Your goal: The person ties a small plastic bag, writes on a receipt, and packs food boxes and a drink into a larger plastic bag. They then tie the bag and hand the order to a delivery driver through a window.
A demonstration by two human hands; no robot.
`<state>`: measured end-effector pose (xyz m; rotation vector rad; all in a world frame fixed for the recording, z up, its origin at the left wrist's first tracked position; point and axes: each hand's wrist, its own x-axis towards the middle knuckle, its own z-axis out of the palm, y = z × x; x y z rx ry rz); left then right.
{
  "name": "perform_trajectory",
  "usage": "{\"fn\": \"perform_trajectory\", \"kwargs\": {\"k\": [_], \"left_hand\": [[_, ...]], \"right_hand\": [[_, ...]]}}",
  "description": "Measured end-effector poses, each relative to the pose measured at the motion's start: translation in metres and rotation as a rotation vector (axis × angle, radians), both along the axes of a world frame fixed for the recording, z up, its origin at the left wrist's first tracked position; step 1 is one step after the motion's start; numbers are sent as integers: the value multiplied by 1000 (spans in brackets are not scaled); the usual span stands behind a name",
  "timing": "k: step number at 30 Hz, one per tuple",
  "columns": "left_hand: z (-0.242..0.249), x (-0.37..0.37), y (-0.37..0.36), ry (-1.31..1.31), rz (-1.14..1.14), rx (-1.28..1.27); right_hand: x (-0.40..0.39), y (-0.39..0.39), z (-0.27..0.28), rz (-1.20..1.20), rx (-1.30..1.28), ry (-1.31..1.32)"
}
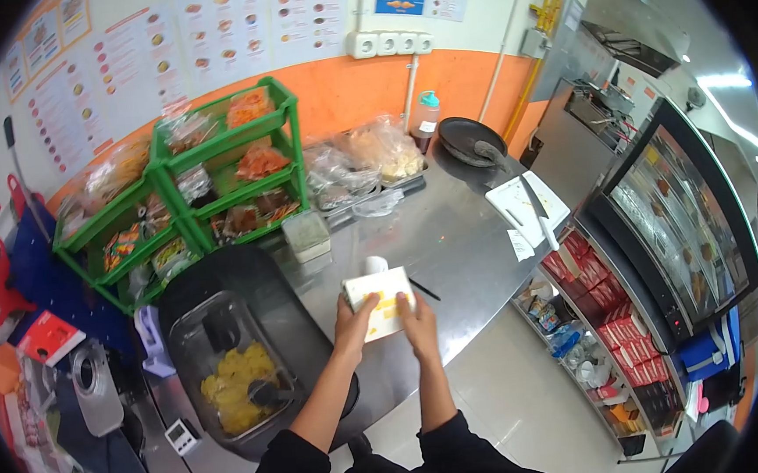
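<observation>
Both my hands hold a white, squarish, pad-like thing with yellow patches (382, 301) above the front of the steel counter. My left hand (350, 328) grips its left edge, the thumb lying on the top face. On its right edge is my right hand (420, 326), thumb also on top. Just behind the pad-like thing a small white round object (376, 264) shows in part. A thin black stick, like a pen (425, 289), lies to the right. Left of my hands stands a black electric pan (264, 288) with yellow food (242, 382) and a black utensil in it.
Green stacked bins (229, 172) with bagged food stand at the back left, a lidded container (307, 236) before them. A knife (537, 208) rests on a white cutting board (517, 199) near a black frying pan (469, 140). A glass display case (673, 225) is at right.
</observation>
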<state>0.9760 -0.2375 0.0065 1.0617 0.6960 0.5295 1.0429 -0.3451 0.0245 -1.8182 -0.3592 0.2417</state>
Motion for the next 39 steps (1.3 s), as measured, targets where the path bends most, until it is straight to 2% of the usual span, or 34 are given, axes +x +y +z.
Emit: {"fn": "perform_trajectory", "kwargs": {"k": [1, 2, 3, 4, 5, 7, 8, 10, 11, 12, 13, 14, 15, 17, 18, 19, 21, 22, 24, 25, 27, 29, 30, 31, 32, 33, 34, 35, 36, 37, 38, 39], "left_hand": [[32, -15, -6, -9, -46, 56], [61, -30, -8, 153, -76, 183], [78, -50, -16, 372, 25, 580], [75, -70, -8, 207, -64, 557], [109, -104, -19, 289, 33, 669], [143, -176, -18, 279, 101, 678], [149, -209, -18, 266, 166, 672], [154, -287, -11, 327, 304, 747], [154, -328, -8, 260, 337, 672], [137, -364, -12, 318, 523, 661], [138, -401, -14, 126, 586, 470], [88, -447, -7, 115, 719, 481], [83, -485, -16, 178, 748, 351], [32, -551, -22, 280, 888, 183], [-6, -584, -18, 210, 904, 122], [-14, -594, -20, 169, 921, 71], [-38, -619, -16, 132, 894, 13], [-62, -636, -9, 97, 880, 38], [-76, -649, 8, 64, 859, 48], [-77, -650, 13, 75, 888, 33], [-82, -650, 20, 65, 946, 36], [-84, -648, 20, 31, 962, 44], [-88, -647, 19, -4, 990, 62], [-100, -657, 20, -62, 968, 49], [-112, -668, 22, -108, 989, 51], [-118, -671, 18, -127, 1030, 143], [-120, -673, 13, -145, 1074, 240], [-126, -681, 12, -88, 1236, 176], [-130, -681, 9, -31, 1396, 106], [-122, -670, 2, -38, 1414, 97], [-95, -652, -4, 61, 1570, 103], [-78, -640, -10, 171, 1718, 111]], "right_hand": [[-7, -8, 17, -14, -32, -135], [-16, -12, 35, -7, -57, -265], [-29, -14, 58, 25, -73, -284], [-47, -13, 82, 74, -84, -296], [-69, -10, 106, 151, -62, -270], [-126, 10, 135, 296, 58, -269], [-154, 21, 144, 350, 159, -292], [-222, 40, 159, 506, 107, -334], [-256, 52, 155, 586, 66, -307], [-287, 64, 141, 682, -16, -331], [-321, 81, 111, 825, 71, -240], [-361, 95, 92, 928, 128, -226], [-401, 105, 66, 1002, 30, -90], [-474, 122, 8, 1178, -25, 24], [-507, 130, -21, 1137, 28, -63], [-539, 135, -56, 1103, 77, -11], [-570, 140, -83, 1197, -129, 55], [-567, 137, -69, 1254, -187, 132], [-587, 142, -83, 1090, 50, 84], [-573, 141, -66, 1078, 40, 85], [-532, 137, -18, 960, 437, -147], [-430, 107, 51, 1004, 436, 73], [-366, 100, 67, 759, 339, -413], [-307, 95, 62, 442, 320, -686], [-247, 79, 69, 269, 203, -442], [-175, 72, 32, 2, 107, -671], [-100, 50, 2, -98, -117, -695], [-37, 33, -31, -267, -275, -727], [14, 19, -57, -318, -364, -775], [47, 12, -81, -355, -420, -893], [73, 4, -101, -393, -479, -1010], [93, -7, -119, -379, -478, -1017]]}}
